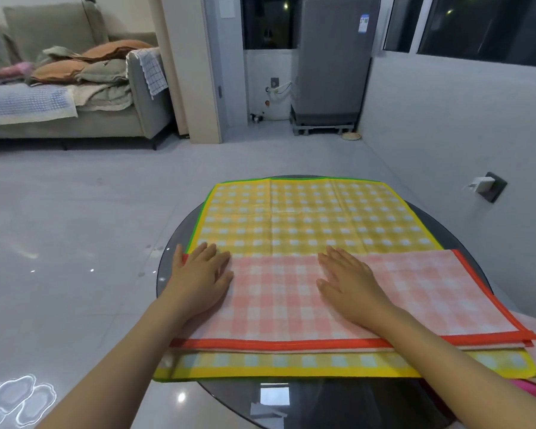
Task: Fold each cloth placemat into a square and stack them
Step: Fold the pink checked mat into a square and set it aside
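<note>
Nearest the person, both hands lie flat and spread on the pink checked placemat (291,298), gripping nothing: left hand (200,274) at its left end, right hand (348,283) mid-cloth. It looks folded once into a strip; folding it crosswise into a square seems next. Beyond, the yellow checked placemat (307,215) lies open across the round glass worktop (291,404).

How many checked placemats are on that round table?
2 clearly: a pink placemat folded under both hands, and a yellow placemat spread beneath. Pink edges at the right corner hint at more.
</note>
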Motion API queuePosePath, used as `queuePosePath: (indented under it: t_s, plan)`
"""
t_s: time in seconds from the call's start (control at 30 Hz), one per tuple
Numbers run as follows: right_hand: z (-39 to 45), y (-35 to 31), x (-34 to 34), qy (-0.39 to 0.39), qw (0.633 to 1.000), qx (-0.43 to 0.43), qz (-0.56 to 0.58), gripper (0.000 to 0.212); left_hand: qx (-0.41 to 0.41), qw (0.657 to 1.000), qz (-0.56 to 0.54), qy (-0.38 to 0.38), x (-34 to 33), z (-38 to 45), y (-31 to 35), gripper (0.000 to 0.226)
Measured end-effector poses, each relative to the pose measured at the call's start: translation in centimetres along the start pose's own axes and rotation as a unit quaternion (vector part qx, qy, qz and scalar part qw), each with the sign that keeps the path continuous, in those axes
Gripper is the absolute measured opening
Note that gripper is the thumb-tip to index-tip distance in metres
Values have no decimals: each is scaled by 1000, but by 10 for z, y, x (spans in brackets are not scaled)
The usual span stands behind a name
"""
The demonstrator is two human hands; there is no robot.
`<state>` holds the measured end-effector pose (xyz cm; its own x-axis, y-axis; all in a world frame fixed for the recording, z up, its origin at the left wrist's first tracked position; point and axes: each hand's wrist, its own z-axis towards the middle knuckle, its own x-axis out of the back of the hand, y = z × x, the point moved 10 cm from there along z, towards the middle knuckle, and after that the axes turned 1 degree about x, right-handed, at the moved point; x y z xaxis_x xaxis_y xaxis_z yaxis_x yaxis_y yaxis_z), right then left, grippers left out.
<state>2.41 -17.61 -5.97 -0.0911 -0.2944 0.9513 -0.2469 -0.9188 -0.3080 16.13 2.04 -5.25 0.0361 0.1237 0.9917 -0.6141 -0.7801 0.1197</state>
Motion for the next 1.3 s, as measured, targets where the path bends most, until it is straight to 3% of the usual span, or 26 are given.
queuePosePath:
  t_s: [0.17,0.37,0.47,0.57,0.73,0.87,1.03,1.17,1.3]
  plan:
    - [-2,-50,-7,-13,992,47,116,59,27,999,-21,0,11,12,-12,40]
    - [-1,-67,-19,-68,994,68,49,77,60,997,-36,37,30,19,-27,44]
    - [-3,-68,-21,-99,991,69,53,83,96,985,-133,58,45,13,-42,32]
    - [-6,-71,-20,-121,989,74,49,90,148,944,-288,58,45,5,-65,27]
    - [-11,-75,-22,-160,984,78,28,100,206,861,-464,-32,26,-9,-86,37]
    - [-10,-75,-25,-167,983,75,20,103,214,797,-565,-19,35,-16,-92,35]
    - [-11,-74,-29,-145,986,75,30,103,205,685,-699,-16,49,-14,-69,22]
    - [-17,-68,-18,-111,984,65,126,88,162,667,-727,-27,67,-7,-30,13]
    - [-23,-44,21,-34,945,8,326,59,120,658,-742,-44,79,1,22,11]
